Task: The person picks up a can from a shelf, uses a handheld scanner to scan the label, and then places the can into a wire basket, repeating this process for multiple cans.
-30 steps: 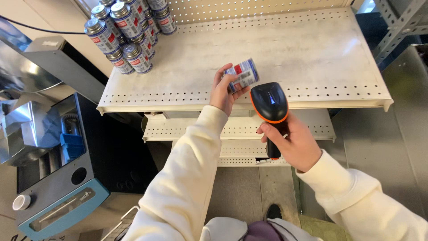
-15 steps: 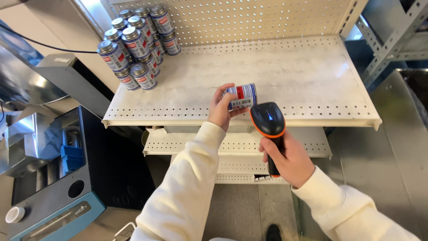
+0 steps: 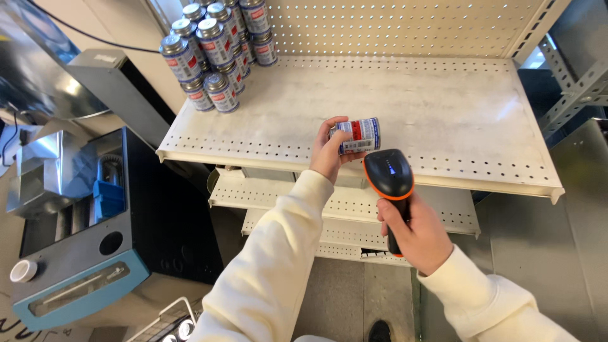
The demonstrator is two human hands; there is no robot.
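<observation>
Left hand (image 3: pixel 329 152) fingers grasp small tin can (image 3: pixel 358 135), long axis horizontal, above shelf (image 3: pixel 443 120) front edge; right hand (image 3: pixel 415 237) fingers clench handheld barcode scanner (image 3: pixel 388 177) just below it.

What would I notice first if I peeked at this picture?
Right in the middle, the left hand holds a small can sideways, and the right hand points a black and orange scanner at it. More stacked cans sit at the back left of the white shelf.
</observation>
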